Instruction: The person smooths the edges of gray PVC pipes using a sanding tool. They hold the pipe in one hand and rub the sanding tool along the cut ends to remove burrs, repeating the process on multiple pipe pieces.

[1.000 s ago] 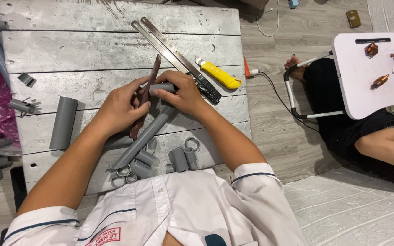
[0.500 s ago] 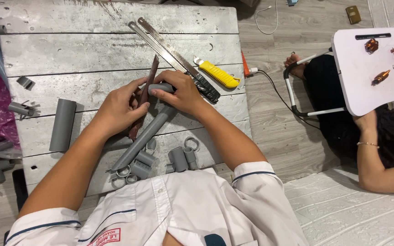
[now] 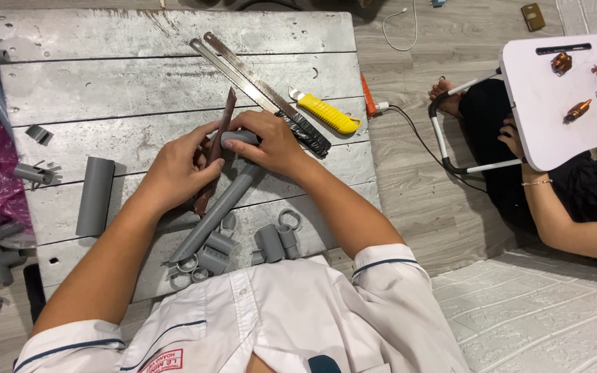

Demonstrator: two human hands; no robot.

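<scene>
Nearest the person's white shirt, a cluster of short grey plastic pipe couplings and rings (image 3: 243, 243) lies at the near edge of the weathered grey plank table (image 3: 105, 76). From that cluster a long grey plastic pipe (image 3: 210, 215) runs up and to the right, its long axis slanting away from the body toward both hands. The right hand (image 3: 269, 144) is curled shut around the pipe's far end, where a grey elbow fitting (image 3: 238, 137) sits on it, so this hand is the nearer one to the fitting. The left hand (image 3: 177, 169) lies just left of the pipe, fingers closed around a slim reddish-brown file-like tool (image 3: 214, 155) that points away from the body, its tip close to the elbow. To the left a short grey pipe offcut (image 3: 95, 195) lies well apart, with bare planks between. Beyond the hands a long metal hacksaw frame (image 3: 260, 97) lies diagonally, just beside the right knuckles, and a yellow utility knife (image 3: 326, 114) sits to its right near the table's right edge. Farther right, off the table, another person works at a small white lap tray (image 3: 554, 117).
</scene>
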